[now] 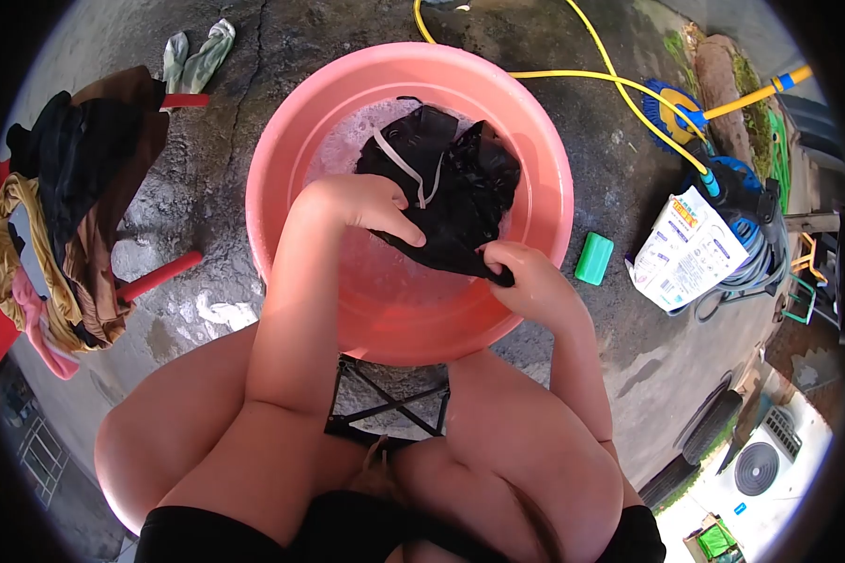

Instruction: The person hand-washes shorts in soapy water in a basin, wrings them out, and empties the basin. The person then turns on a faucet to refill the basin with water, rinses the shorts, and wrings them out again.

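A wet black garment (pixel 432 239) with a pale cord or strip across it lies partly in soapy water. It sits inside a large pink basin (pixel 282 122) in front of my knees. My left hand (pixel 371 208) grips the garment's near left part, with the thumb on top of the cloth and some fingers hidden beneath. Lower right, my right hand (pixel 528 281) pinches a dark edge of the same garment, and the cloth stretches between the two hands. Foam floats along the basin's left side.
A green soap bar (pixel 594 259) lies right of the basin, near a white printed bag (pixel 687 246). A yellow hose (pixel 573 75) crosses behind, by a blue-and-yellow brush (pixel 671 113). Left are piled clothes (pixel 75 188) on a red stool (pixel 164 274) and grey-white socks (pixel 202 61).
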A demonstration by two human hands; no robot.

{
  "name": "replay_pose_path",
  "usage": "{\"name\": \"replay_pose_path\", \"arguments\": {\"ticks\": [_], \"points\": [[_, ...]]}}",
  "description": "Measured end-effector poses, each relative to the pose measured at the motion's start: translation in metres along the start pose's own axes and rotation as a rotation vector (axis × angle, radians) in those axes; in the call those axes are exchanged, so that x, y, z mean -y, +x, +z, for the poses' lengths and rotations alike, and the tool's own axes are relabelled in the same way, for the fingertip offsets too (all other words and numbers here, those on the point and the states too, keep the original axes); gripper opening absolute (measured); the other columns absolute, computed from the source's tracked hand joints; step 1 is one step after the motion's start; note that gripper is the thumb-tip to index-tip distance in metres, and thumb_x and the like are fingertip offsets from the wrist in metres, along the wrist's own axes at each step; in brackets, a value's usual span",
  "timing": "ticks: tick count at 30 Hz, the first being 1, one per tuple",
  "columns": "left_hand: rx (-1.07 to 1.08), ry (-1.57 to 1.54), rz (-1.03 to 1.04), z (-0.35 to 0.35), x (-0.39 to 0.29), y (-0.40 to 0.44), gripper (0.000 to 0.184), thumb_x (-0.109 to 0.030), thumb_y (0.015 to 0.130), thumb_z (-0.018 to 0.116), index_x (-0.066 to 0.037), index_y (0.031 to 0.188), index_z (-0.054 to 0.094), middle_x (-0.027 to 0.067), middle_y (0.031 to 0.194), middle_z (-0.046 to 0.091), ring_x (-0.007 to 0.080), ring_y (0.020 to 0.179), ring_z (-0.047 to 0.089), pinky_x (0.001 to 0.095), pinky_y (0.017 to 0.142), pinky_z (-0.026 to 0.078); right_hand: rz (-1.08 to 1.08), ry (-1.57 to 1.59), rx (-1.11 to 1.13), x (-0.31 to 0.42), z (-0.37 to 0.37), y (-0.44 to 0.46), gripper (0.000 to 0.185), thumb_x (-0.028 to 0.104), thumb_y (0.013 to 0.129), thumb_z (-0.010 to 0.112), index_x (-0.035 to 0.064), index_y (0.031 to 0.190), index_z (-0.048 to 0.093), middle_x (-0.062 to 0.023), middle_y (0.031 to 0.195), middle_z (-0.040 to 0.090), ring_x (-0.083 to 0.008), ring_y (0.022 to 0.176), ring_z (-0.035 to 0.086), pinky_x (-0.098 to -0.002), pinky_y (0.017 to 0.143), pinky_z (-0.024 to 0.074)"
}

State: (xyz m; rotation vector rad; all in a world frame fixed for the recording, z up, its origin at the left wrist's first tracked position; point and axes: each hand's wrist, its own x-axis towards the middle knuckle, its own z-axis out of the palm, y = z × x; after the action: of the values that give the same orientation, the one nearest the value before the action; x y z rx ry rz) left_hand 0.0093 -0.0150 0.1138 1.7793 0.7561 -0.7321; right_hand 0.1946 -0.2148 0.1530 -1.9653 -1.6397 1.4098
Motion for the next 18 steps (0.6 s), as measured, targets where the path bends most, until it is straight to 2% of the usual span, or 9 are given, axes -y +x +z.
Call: {"name": "replay_pose_path", "arguments": {"ticks": [4,5,7,8,9,12,13,16,18], "points": [[-0.144,-0.026,-0.154,-0.002,0.008,0.017,0.058,-0.041,0.075,0.070,-0.001,0.115,0.060,0.0168,0.116,0.062,0.0279,0.108,0.060,0.0361,0.091,0.046,0.081,-0.119,0.157,-0.027,0.053,0.006,0.021,0.007,0.069,0.067,0.0019,0.083,0.053,-0.0147,0.087,0.055,-0.0346,0.089,0.057,-0.0407,0.076,0.0478],[-0.427,-0.049,-0.100,0.006,0.016,0.028,0.046,-0.034,0.080,0.068,-0.002,0.112,0.061,0.0161,0.116,0.062,0.0305,0.109,0.058,0.0381,0.092,0.044,0.071,-0.128,0.163,-0.030,0.060,0.006,0.024,0.011,0.070,0.068,0.0034,0.088,0.055,-0.0142,0.091,0.056,-0.0340,0.092,0.058,-0.0404,0.078,0.0483],[-0.849,0.018,0.064,0.020,0.017,0.046,0.045,-0.033,0.081,0.066,-0.004,0.114,0.060,0.0159,0.115,0.062,0.0313,0.109,0.057,0.0385,0.092,0.045,0.050,-0.145,0.175,-0.031,0.069,0.007,0.031,0.021,0.072,0.071,0.0065,0.097,0.059,-0.0132,0.099,0.057,-0.0327,0.097,0.059,-0.0396,0.081,0.0494],[-1.058,0.053,0.151,0.028,0.015,0.054,0.044,-0.033,0.082,0.065,-0.004,0.115,0.060,0.0159,0.115,0.062,0.0317,0.109,0.057,0.0387,0.092,0.045,0.026,-0.126,0.071,-0.032,0.072,0.011,0.038,0.025,0.073,0.072,0.0085,0.105,0.058,-0.0142,0.107,0.055,-0.0336,0.103,0.056,-0.0413,0.084,0.0483],[-1.047,0.030,0.156,0.035,0.015,0.062,0.053,-0.041,0.082,0.063,-0.011,0.125,0.055,0.0149,0.131,0.053,0.0319,0.125,0.046,0.0485,0.103,0.036,0.003,-0.109,-0.034,-0.033,0.073,0.019,0.046,0.029,0.074,0.072,0.0104,0.113,0.056,-0.0152,0.116,0.053,-0.0344,0.109,0.054,-0.0430,0.088,0.0471],[-1.097,0.289,0.106,0.078,0.020,0.084,0.063,-0.043,0.083,0.062,-0.019,0.138,0.044,0.0163,0.144,0.039,0.0347,0.135,0.033,0.0553,0.108,0.026,0.000,-0.319,-0.316,-0.041,0.081,0.041,0.070,0.040,0.075,0.071,0.0168,0.135,0.042,-0.0194,0.140,0.034,-0.0390,0.129,0.036,-0.0541,0.097,0.0379],[-1.048,0.298,0.127,0.088,0.027,0.088,0.070,-0.044,0.082,0.062,-0.026,0.144,0.036,0.0151,0.151,0.028,0.0360,0.140,0.023,0.0614,0.109,0.016,0.009,-0.432,-0.405,-0.044,0.085,0.048,0.078,0.044,0.076,0.071,0.0190,0.142,0.036,-0.0210,0.148,0.025,-0.0408,0.136,0.028,-0.0588,0.101,0.0339],[-1.088,0.276,0.077,0.110,0.037,0.094,0.072,-0.046,0.079,0.064,-0.023,0.142,0.039,0.0162,0.150,0.030,0.0351,0.138,0.027,0.0598,0.109,0.020,0.184,-0.506,-0.211,-0.053,0.101,0.064,0.089,0.052,0.077,0.066,0.0243,0.149,0.021,-0.0205,0.155,0.000,-0.0413,0.143,0.004,-0.0705,0.101,0.0212],[-1.058,0.270,0.011,0.120,0.042,0.095,0.077,-0.047,0.078,0.064,-0.024,0.145,0.033,0.0161,0.151,0.028,0.0357,0.138,0.026,0.0594,0.108,0.022,0.239,-0.525,-0.126,-0.059,0.107,0.070,0.091,0.059,0.078,0.062,0.0278,0.151,0.016,-0.0178,0.156,-0.005,-0.0375,0.144,-0.001,-0.0711,0.101,0.0198]]}}
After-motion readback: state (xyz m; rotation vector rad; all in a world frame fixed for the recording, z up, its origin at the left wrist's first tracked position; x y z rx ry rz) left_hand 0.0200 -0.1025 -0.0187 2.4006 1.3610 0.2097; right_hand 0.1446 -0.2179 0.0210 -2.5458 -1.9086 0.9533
